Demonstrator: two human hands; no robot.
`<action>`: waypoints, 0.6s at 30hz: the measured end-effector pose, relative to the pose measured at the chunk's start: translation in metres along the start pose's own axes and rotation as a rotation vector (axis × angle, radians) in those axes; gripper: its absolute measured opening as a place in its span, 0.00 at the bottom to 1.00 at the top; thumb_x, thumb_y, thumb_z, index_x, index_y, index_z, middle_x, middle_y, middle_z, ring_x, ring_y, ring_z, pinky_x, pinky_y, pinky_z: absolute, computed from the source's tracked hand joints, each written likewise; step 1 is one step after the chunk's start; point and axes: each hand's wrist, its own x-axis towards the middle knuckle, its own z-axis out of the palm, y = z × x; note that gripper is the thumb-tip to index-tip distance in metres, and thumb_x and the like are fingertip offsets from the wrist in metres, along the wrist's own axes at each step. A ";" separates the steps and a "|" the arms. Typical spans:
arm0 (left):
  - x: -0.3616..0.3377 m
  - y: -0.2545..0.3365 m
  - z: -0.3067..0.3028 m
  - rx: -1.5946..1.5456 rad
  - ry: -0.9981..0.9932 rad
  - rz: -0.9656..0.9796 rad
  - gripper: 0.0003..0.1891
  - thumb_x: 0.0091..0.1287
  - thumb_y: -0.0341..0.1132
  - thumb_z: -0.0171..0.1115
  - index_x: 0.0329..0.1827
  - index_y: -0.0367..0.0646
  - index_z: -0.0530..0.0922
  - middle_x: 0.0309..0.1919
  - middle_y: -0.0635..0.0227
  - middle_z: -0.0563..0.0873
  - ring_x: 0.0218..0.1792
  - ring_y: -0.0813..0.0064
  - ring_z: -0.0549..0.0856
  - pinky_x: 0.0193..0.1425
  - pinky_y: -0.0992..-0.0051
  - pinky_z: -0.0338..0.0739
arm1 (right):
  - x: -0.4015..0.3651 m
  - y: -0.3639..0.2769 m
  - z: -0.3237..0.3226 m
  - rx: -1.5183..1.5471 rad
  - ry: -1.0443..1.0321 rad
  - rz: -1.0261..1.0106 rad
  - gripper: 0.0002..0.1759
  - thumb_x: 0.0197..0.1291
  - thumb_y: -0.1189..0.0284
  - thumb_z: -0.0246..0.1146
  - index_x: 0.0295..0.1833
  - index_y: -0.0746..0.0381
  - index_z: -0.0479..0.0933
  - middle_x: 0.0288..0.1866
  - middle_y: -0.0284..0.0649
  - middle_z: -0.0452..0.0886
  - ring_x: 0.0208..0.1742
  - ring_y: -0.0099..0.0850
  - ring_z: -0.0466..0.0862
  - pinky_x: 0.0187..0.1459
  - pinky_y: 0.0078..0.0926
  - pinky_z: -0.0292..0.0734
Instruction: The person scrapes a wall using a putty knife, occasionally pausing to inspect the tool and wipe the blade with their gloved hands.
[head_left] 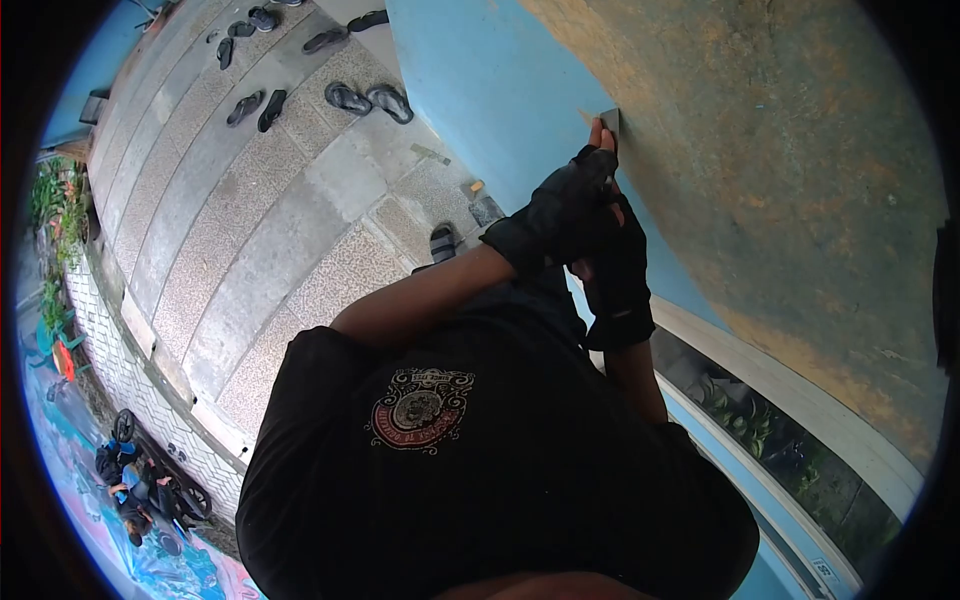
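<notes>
A small metal scraper (612,122) meets the wall where the blue paint (490,80) borders a bare brownish surface (760,150). My left hand (570,205), in a black fingerless glove, reaches up to the tool with its fingertips pressed behind the blade. Just below it, my right hand (615,255) wears a matching glove and is closed close against the left. The handle is hidden by the hands, so the right hand's exact grip is not visible.
Several sandals (368,100) lie on the striped paving (270,230) to the left. A low window opening with plants (750,415) is at the lower right. Farther off, a person sits by a motorbike (150,490) before a painted mural.
</notes>
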 end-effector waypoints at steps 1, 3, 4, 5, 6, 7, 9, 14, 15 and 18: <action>-0.001 0.006 -0.004 -0.036 -0.045 -0.045 0.36 0.54 0.26 0.62 0.69 0.34 0.61 0.64 0.38 0.70 0.42 0.43 0.83 0.45 0.57 0.81 | -0.003 0.006 0.000 0.003 -0.001 0.001 0.30 0.71 0.68 0.57 0.74 0.66 0.62 0.63 0.41 0.77 0.59 0.29 0.79 0.57 0.26 0.77; 0.005 0.010 -0.013 -0.062 -0.083 -0.080 0.32 0.53 0.26 0.63 0.65 0.36 0.66 0.57 0.42 0.77 0.42 0.43 0.83 0.46 0.56 0.81 | -0.002 0.011 0.000 0.323 0.029 0.112 0.29 0.73 0.64 0.55 0.74 0.66 0.63 0.63 0.41 0.77 0.58 0.30 0.80 0.57 0.26 0.77; 0.006 0.011 -0.015 -0.068 -0.110 -0.108 0.34 0.52 0.27 0.66 0.65 0.36 0.66 0.58 0.42 0.76 0.49 0.42 0.81 0.50 0.57 0.79 | 0.000 0.011 0.004 0.327 0.029 0.109 0.29 0.73 0.64 0.55 0.74 0.66 0.63 0.63 0.41 0.77 0.58 0.30 0.80 0.57 0.26 0.77; 0.005 0.010 -0.016 -0.077 -0.140 -0.139 0.35 0.51 0.27 0.68 0.65 0.35 0.66 0.59 0.42 0.75 0.56 0.41 0.78 0.55 0.58 0.78 | 0.001 0.011 0.012 0.227 0.066 0.015 0.28 0.75 0.62 0.53 0.73 0.66 0.64 0.63 0.40 0.77 0.58 0.29 0.80 0.56 0.26 0.78; 0.003 0.008 -0.015 -0.082 -0.144 -0.143 0.35 0.51 0.27 0.68 0.65 0.35 0.66 0.59 0.42 0.75 0.56 0.41 0.78 0.55 0.58 0.78 | -0.001 0.011 0.014 0.123 0.104 -0.074 0.28 0.76 0.60 0.52 0.73 0.65 0.64 0.62 0.39 0.77 0.57 0.28 0.81 0.55 0.26 0.78; 0.002 0.006 -0.015 -0.076 -0.135 -0.097 0.32 0.51 0.27 0.68 0.62 0.36 0.68 0.56 0.43 0.77 0.53 0.41 0.79 0.54 0.58 0.78 | -0.005 0.008 0.012 0.122 0.106 -0.066 0.28 0.76 0.60 0.52 0.73 0.65 0.64 0.62 0.39 0.77 0.57 0.28 0.81 0.55 0.26 0.78; 0.003 0.006 -0.018 -0.067 -0.129 -0.048 0.29 0.51 0.28 0.68 0.59 0.36 0.70 0.53 0.44 0.78 0.51 0.42 0.80 0.53 0.58 0.78 | -0.007 -0.004 0.010 0.490 0.102 0.211 0.28 0.77 0.58 0.51 0.73 0.65 0.65 0.60 0.38 0.78 0.55 0.25 0.81 0.52 0.24 0.80; 0.013 0.004 -0.023 0.041 -0.103 -0.109 0.21 0.52 0.27 0.67 0.49 0.39 0.71 0.45 0.48 0.80 0.43 0.48 0.82 0.45 0.60 0.79 | 0.008 0.010 0.010 0.348 0.076 0.166 0.28 0.76 0.59 0.51 0.74 0.63 0.65 0.55 0.37 0.80 0.48 0.22 0.83 0.43 0.20 0.80; 0.012 0.007 -0.024 -0.016 -0.114 -0.156 0.21 0.52 0.27 0.67 0.49 0.39 0.71 0.44 0.49 0.78 0.40 0.49 0.82 0.41 0.61 0.78 | 0.009 0.013 0.012 0.215 0.060 0.133 0.28 0.76 0.59 0.51 0.74 0.62 0.65 0.53 0.36 0.81 0.46 0.21 0.83 0.41 0.19 0.80; 0.004 0.010 -0.018 -0.079 -0.151 -0.075 0.21 0.52 0.27 0.67 0.48 0.39 0.70 0.45 0.48 0.78 0.39 0.47 0.81 0.40 0.61 0.78 | -0.004 0.013 0.017 0.274 0.184 0.010 0.27 0.76 0.58 0.51 0.73 0.62 0.67 0.45 0.32 0.81 0.38 0.18 0.81 0.35 0.16 0.76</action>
